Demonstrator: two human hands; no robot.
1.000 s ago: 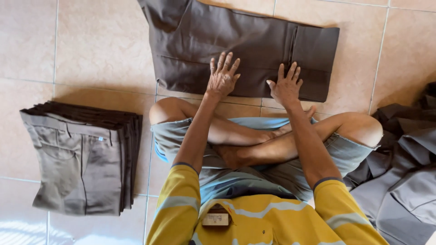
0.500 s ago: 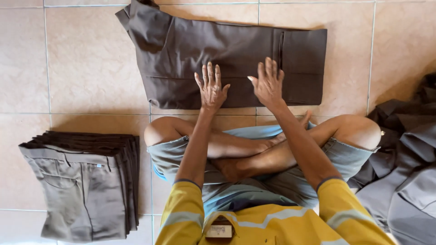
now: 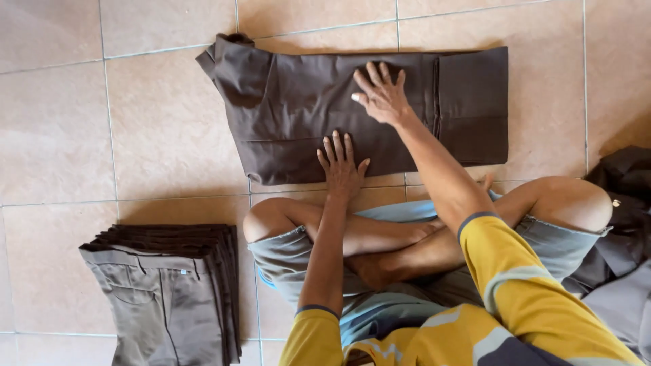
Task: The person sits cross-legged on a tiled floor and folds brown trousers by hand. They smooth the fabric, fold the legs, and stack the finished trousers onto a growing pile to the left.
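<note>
A dark brown pair of trousers [image 3: 291,108] lies folded flat on the tiled floor in front of my crossed legs. My left hand [image 3: 341,165] rests palm down on its near edge, fingers spread. My right hand [image 3: 382,93] presses flat on the upper middle of the cloth, fingers apart, reaching further away than the left. Neither hand grips anything.
A neat stack of folded brown and grey trousers [image 3: 169,291] sits on the floor at my left. A loose heap of dark and grey garments [image 3: 620,251] lies at my right, beside my knee. Beige floor tiles [image 3: 122,135] surround everything.
My right hand has slid further away across the trousers while the left stays near the close edge. The view has shifted so the trousers sit lower in the picture.
</note>
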